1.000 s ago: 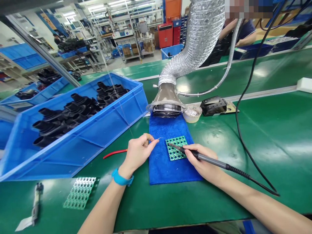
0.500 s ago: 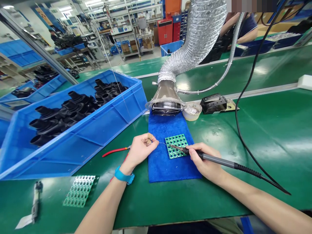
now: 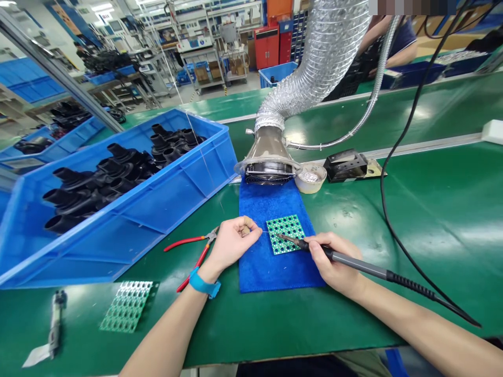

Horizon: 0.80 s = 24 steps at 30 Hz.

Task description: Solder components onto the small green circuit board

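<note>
A green circuit board [image 3: 293,242] with rows of dark round holes lies on a blue cloth [image 3: 259,272]. My right hand [image 3: 336,262] grips a soldering iron [image 3: 359,265], its tip resting at or just over the board's middle. Left of the board, my left hand [image 3: 238,238] pinches a thin solder wire [image 3: 265,231], whose end reaches the board's left part. Whether wire and iron tip touch is too small to tell. Red-handled pliers [image 3: 202,257] lie on the green table beside my left wrist, partly behind it.
A blue crate [image 3: 188,193] of black funnel-shaped parts stands left. Above the cloth hangs a fume extractor hood [image 3: 271,152], with a small bowl [image 3: 310,179] and an iron stand [image 3: 346,166] to its right. Another circuit board [image 3: 128,306] lies front left. The iron's black cord [image 3: 387,209] loops at right.
My left hand has shifted slightly right, bringing the wire closer over the board and uncovering more of the pliers. My right hand and the iron have moved a little right.
</note>
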### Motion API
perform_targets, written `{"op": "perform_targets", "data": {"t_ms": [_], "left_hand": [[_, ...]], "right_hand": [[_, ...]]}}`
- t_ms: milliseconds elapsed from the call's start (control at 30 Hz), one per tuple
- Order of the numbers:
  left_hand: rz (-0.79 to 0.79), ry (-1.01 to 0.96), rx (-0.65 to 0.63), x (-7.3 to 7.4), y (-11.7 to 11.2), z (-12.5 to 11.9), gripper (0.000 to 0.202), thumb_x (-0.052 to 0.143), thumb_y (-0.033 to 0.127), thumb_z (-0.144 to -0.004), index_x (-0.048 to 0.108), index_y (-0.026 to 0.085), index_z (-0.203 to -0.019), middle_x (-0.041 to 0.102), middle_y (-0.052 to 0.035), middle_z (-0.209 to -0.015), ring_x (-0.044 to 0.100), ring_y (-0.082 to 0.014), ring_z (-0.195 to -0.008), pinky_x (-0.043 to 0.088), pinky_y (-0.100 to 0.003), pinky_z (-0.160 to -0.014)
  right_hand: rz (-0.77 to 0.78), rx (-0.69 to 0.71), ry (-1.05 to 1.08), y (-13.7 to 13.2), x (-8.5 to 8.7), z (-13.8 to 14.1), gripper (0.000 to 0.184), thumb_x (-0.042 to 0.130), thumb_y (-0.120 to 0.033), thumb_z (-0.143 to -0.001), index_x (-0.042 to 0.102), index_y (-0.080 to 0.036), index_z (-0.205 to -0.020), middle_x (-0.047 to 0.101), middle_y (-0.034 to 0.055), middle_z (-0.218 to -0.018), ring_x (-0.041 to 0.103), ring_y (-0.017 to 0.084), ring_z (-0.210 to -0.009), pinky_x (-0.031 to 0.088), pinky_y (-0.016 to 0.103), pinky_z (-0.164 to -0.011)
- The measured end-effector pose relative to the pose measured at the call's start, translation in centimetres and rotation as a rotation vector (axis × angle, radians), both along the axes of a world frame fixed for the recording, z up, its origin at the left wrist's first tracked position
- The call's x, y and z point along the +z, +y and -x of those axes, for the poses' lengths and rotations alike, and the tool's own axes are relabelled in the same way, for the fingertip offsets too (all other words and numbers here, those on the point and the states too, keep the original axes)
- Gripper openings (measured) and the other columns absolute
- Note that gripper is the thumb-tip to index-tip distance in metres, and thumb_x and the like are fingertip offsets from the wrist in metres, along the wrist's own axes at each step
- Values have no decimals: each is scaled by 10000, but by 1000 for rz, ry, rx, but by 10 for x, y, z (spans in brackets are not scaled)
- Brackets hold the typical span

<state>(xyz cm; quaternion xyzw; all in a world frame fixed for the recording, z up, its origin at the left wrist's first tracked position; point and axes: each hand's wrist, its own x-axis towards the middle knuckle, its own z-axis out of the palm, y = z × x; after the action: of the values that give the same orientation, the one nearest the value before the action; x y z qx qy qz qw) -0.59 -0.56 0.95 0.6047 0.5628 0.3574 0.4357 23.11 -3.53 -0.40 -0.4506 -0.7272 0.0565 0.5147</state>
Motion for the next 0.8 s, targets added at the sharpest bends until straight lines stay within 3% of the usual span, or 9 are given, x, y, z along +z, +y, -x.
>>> {"op": "perform_targets", "data": {"t_ms": [300, 800], "left_hand": [[-11, 5, 25, -2, -1, -2, 254, 705, 400, -754, 622, 167, -696, 512, 32, -534, 375, -81, -474, 267, -217, -467], [-72, 99, 9, -9, -2, -6, 215, 677, 362, -798, 653, 166, -712, 445, 56, -500, 329, -79, -469, 235, -220, -462]], "right_hand": [[-65, 28, -33, -1, 4, 4, 215, 552, -200, -928, 669, -229, -750, 742, -7, -623, 709, 145, -520, 569, 233, -524], [-32, 134, 1, 1, -1, 7, 143, 590, -156, -914, 676, -215, -817, 758, -2, -674, 722, 139, -551, 558, 218, -533]]}}
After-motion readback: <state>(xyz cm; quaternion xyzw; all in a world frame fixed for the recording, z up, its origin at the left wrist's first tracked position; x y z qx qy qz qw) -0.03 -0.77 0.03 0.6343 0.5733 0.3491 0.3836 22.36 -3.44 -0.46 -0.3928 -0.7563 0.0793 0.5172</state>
